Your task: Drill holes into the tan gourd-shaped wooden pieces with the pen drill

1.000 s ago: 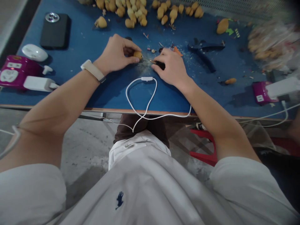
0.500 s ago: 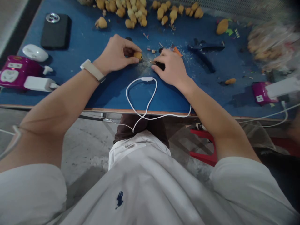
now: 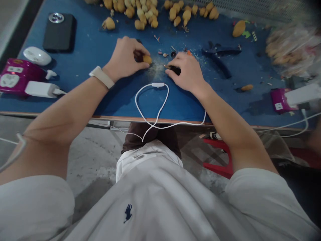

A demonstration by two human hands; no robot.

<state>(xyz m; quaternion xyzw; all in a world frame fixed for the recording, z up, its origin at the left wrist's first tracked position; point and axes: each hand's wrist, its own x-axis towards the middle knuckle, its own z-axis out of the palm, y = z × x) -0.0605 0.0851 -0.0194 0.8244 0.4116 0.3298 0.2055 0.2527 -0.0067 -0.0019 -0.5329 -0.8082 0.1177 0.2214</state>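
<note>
Body: a white polo shirt [image 3: 127, 201] with a navy logo covers the person's chest, and a red plastic stool [image 3: 218, 160] stands low on the right, under the table edge.

Cable: a thin white cable [image 3: 150, 100] loops up over the near edge of the blue-topped table [image 3: 75, 114], with its small inline control lying just below the hands.

Left hand: the left hand [image 3: 124, 57], with a cream band [image 3: 101, 77] on its wrist, is curled closed and pinches a small ochre gourd [image 3: 147, 59] between thumb and fingertips, just above the tabletop.

Right hand: the right hand [image 3: 184, 72] is curled around a small dark-handled tool [image 3: 175, 70], its thin tip pointing toward the gourd but apart from it.

Between the hands: pale shavings [image 3: 157, 70] are scattered on the blue surface.

Left of the table: a black phone [image 3: 59, 31], a white oval case [image 3: 37, 56], a magenta power strip [image 3: 12, 76] and a white charger [image 3: 38, 89] lie there.

Far side: black-handled pliers [image 3: 220, 57] lie right of centre, beyond them a heap of ochre gourds [image 3: 142, 13], and a blurred plastic bag of gourds [image 3: 288, 50] sits at the upper right.
</note>
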